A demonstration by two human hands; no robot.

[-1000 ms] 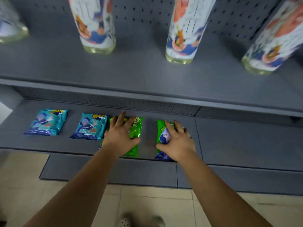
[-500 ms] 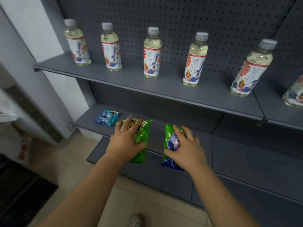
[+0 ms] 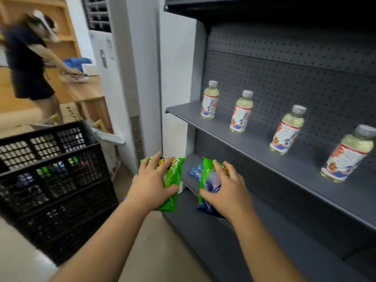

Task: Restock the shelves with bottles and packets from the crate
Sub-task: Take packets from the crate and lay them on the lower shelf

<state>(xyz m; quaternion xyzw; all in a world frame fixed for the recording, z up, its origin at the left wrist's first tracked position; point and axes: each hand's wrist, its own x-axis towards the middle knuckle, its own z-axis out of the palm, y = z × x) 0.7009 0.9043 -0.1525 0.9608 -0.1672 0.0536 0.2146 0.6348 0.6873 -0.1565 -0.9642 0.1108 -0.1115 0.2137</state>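
My left hand (image 3: 150,186) grips a green snack packet (image 3: 174,174) at the left end of the lower grey shelf (image 3: 205,233), and the packet's lower end hangs past the shelf edge. My right hand (image 3: 227,192) grips a second green and blue packet (image 3: 209,180) over the shelf's front. A blue packet (image 3: 194,171) lies on the shelf behind them. Several pale tea bottles (image 3: 242,112) stand in a row on the shelf above. The black mesh crate (image 3: 50,180) sits on the floor to the left, with packets showing through its wall.
A white floor-standing air conditioner (image 3: 122,78) stands between crate and shelving. Another person (image 3: 26,64) leans over a wooden counter (image 3: 85,92) at the far left. The dark top shelf (image 3: 264,9) overhangs the bottles. Pale tiled floor (image 3: 154,251) lies below my arms.
The view has pulled back and swung left, bringing the crate into sight. Both hands now grip their packets at the lower shelf's left front, instead of lying on them flat on the shelf.
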